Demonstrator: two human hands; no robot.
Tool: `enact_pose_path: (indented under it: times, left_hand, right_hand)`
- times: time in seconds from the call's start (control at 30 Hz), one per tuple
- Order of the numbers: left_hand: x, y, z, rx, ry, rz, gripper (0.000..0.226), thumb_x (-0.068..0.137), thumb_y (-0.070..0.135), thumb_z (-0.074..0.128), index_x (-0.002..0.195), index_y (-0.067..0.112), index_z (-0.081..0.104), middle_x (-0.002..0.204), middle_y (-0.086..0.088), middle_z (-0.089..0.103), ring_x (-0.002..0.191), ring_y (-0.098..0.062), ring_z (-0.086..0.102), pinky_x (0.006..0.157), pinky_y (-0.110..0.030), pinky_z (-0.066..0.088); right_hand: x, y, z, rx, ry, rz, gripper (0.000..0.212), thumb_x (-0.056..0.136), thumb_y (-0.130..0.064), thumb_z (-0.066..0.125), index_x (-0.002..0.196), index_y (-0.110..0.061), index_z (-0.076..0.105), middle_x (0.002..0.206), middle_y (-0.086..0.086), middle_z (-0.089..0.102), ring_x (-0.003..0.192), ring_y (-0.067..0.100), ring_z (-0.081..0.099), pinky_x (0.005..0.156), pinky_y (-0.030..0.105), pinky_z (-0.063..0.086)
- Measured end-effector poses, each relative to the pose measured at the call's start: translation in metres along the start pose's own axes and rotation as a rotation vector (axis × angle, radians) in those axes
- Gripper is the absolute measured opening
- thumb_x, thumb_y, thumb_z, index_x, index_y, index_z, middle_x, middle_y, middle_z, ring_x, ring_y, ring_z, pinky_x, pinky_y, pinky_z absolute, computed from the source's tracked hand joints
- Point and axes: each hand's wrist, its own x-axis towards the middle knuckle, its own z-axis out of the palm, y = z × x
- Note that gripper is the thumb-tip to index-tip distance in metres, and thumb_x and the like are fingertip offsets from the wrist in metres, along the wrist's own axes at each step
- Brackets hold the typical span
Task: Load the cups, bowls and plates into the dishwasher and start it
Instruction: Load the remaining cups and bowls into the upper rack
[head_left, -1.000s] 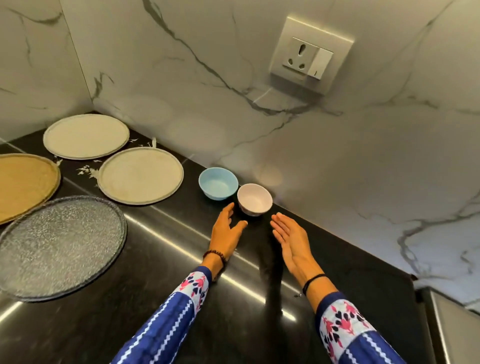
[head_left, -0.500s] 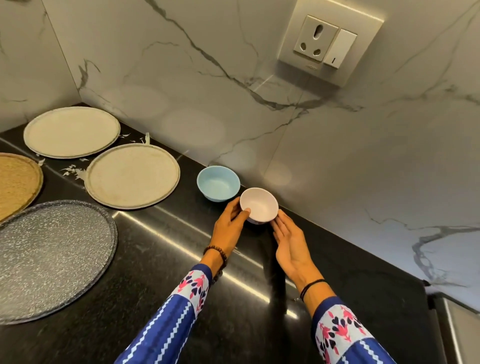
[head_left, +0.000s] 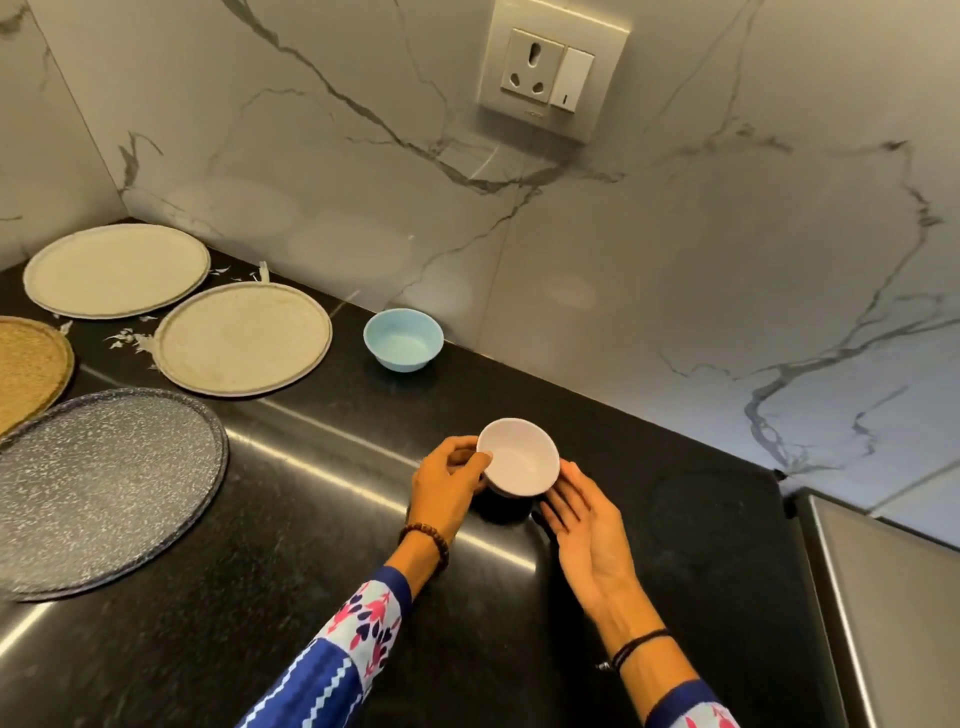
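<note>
Now pink bowl between left hand, right hand

pink bowl: a second ago it stood on the counter just beside the blue bowl; now lifted, tilted, well apart from the blue bowl, toward the person.
left hand: was open, short of the bowl; fingers now grip its rim.
right hand: was flat and apart; now touches the bowl's side.
</note>
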Motion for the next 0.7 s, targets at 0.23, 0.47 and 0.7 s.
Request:
enact_pose_path:
  times: [0.23, 0.47, 0.7]
  left_hand:
    - [-0.064, -0.006, 0.019, 0.053, -0.223, -0.005, 0.024, 0.086, 0.010, 0.067, 0.105, 0.026, 0.069, 0.102, -0.004, 0.070, 0.095, -0.020, 0.069, 0.078, -0.039, 0.060]
    - [-0.108, -0.013, 0.050, 0.212, -0.454, 0.026, 0.034, 0.090, 0.009, 0.061, 0.119, 0.028, 0.065, 0.110, 0.003, 0.067, 0.096, -0.016, 0.068, 0.077, -0.035, 0.060]
    - [-0.165, -0.029, 0.083, 0.279, -0.608, -0.015, 0.040, 0.090, 0.008, 0.060, 0.123, 0.029, 0.062, 0.115, 0.005, 0.065, 0.100, -0.010, 0.066, 0.075, -0.032, 0.060]
  right_hand:
    - [-0.063, 0.011, -0.050, 0.097, 0.170, -0.016, 0.024, 0.094, -0.023, 0.061, 0.115, -0.015, 0.071, 0.118, 0.006, 0.073, 0.115, 0.024, 0.065, 0.099, 0.041, 0.050]
    - [-0.117, 0.007, -0.108, 0.047, 0.250, -0.054, 0.024, 0.094, -0.028, 0.062, 0.116, -0.022, 0.072, 0.116, 0.000, 0.073, 0.115, 0.019, 0.066, 0.100, 0.040, 0.050]
    - [-0.171, 0.015, -0.173, 0.085, 0.286, -0.083, 0.033, 0.094, -0.034, 0.059, 0.124, -0.021, 0.068, 0.122, 0.004, 0.070, 0.116, 0.021, 0.065, 0.093, 0.036, 0.052]
